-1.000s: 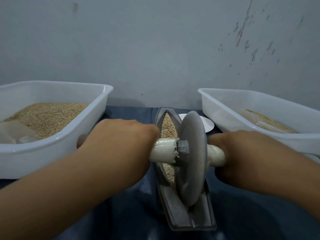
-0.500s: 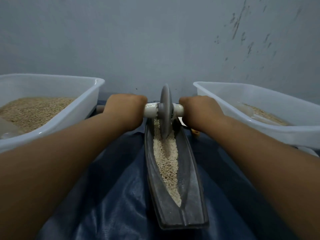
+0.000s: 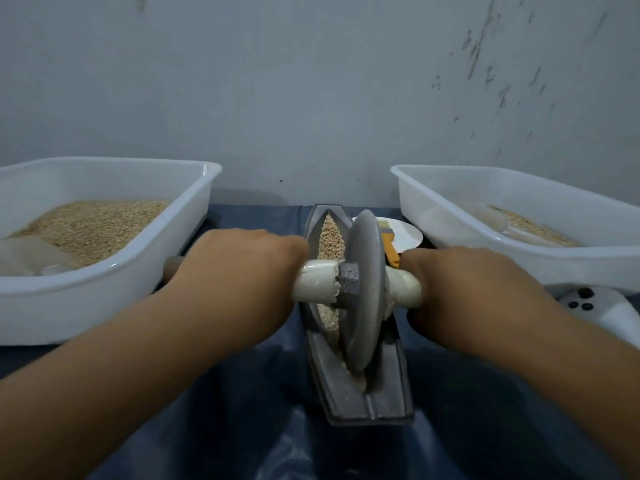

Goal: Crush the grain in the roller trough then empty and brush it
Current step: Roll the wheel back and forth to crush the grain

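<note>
Hands (image 3: 239,275) grip roller (image 3: 365,292) (trough (image 3: 346,400) below).

Brush (image 3: 391,251) mostly behind roller wheel (image 3: 365,289)

Pale grey-blue wall (image 3: 311,91) filling the upper half, dark scuffs and streaks at its upper right; dim, even light; dark blue sheet (image 3: 242,427) covering the surface below, creased and faintly glossy near the bottom edge

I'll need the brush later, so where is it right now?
In the head view, the brush lies on the white plate, behind the right hand, between the trough and right tub.
</note>
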{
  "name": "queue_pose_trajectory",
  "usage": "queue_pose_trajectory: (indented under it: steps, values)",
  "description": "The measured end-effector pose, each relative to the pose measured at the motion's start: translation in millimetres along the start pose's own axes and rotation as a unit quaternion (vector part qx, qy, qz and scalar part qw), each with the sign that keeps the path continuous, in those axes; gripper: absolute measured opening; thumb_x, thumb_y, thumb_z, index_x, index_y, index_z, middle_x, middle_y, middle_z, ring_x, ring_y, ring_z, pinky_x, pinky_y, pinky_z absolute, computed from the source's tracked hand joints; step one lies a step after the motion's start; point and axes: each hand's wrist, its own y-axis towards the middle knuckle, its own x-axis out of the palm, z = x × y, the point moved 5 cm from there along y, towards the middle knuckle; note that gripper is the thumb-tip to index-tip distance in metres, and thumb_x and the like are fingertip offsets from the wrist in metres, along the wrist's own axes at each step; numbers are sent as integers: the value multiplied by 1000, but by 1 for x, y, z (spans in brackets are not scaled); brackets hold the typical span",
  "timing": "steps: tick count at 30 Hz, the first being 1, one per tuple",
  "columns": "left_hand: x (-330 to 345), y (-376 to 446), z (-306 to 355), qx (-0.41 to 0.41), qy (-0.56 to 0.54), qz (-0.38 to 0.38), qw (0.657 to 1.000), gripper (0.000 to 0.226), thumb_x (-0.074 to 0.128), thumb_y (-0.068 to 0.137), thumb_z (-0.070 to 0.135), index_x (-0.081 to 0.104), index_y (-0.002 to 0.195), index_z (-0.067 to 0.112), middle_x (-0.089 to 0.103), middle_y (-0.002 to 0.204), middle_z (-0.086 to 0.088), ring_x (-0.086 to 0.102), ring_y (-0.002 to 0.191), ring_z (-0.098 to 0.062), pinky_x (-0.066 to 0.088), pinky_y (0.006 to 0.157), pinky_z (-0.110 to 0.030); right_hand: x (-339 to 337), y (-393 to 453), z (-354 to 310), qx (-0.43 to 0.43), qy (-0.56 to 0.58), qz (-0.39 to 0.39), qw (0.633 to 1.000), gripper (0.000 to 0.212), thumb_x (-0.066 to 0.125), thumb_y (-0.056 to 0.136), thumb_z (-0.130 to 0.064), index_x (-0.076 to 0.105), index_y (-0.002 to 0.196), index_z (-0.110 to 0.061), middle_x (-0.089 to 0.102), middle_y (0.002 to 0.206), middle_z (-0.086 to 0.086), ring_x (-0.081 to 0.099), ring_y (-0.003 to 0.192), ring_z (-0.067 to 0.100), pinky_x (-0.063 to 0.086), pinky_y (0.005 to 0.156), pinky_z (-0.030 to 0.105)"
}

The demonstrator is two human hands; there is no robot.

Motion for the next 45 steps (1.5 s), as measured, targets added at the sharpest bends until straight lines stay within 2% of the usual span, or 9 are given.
queue_pose_trajectory:
  steps: [3,7,17,23,27,32,37,41,45]
  values:
    - [1,0,-3,-13,-6,-17,1000,40,61,80,34,22,67,34,38,62,11,35,54,-5,30,52,-26,-4,1,0,-2,-12,6,1000,23,58,73,-27,36,71,-32,50,68,-9,45,58,8,27,46,24]
    - [24,27,-6,-26,-19,-20,999,32,61,82,31,30,76,33,37,63,10,32,53,-5,25,50,-27,17,42,3,14,1,15,1000,17,60,75,-22,54,88,-30,46,70,-9,43,61,13,30,50,26]
    - [69,94,-32,-47,-54,-5,997,20,61,78,23,43,83,29,37,64,8,45,66,-22,36,62,-32,35,133,14,-7,-10,106,994,22,61,74,-23,41,79,-30,43,64,-7,45,63,23,35,59,30]
    - [54,61,-18,-36,-41,-20,998,26,62,80,30,36,82,30,34,63,9,40,60,-16,33,60,-31,31,95,7,-19,-3,77,997,21,63,76,-27,42,76,-29,39,63,-10,48,66,22,35,59,30]
    - [28,28,-6,-16,-26,-23,999,32,59,82,30,28,78,32,33,63,10,37,57,-10,32,57,-28,19,47,0,-10,-8,56,998,22,62,77,-24,52,96,-30,36,66,-11,41,65,19,31,55,29]
    - [8,2,-1,-5,13,18,1000,42,61,80,36,20,72,32,31,59,10,25,49,-2,15,46,-23,7,10,-1,-7,-22,40,999,32,59,77,-26,28,70,-30,41,65,-8,39,57,16,24,46,27]
    - [34,24,-9,-31,-24,-10,999,26,60,81,33,34,78,31,35,62,10,35,54,-8,32,53,-28,16,48,-2,5,-26,61,998,18,61,77,-23,44,82,-28,34,64,-9,29,53,12,24,48,27]
    - [57,65,-21,-39,-30,-16,999,18,62,81,30,47,89,27,35,65,9,41,62,-18,34,60,-32,27,102,4,-10,-9,30,999,23,62,79,-18,42,80,-28,46,72,-5,46,69,23,35,62,31]
    - [66,92,-26,-34,-24,-17,999,17,62,81,26,47,88,27,33,64,9,43,64,-19,35,60,-32,31,132,9,-17,3,8,1000,23,62,77,-15,44,81,-28,48,70,-5,54,72,23,39,62,31]
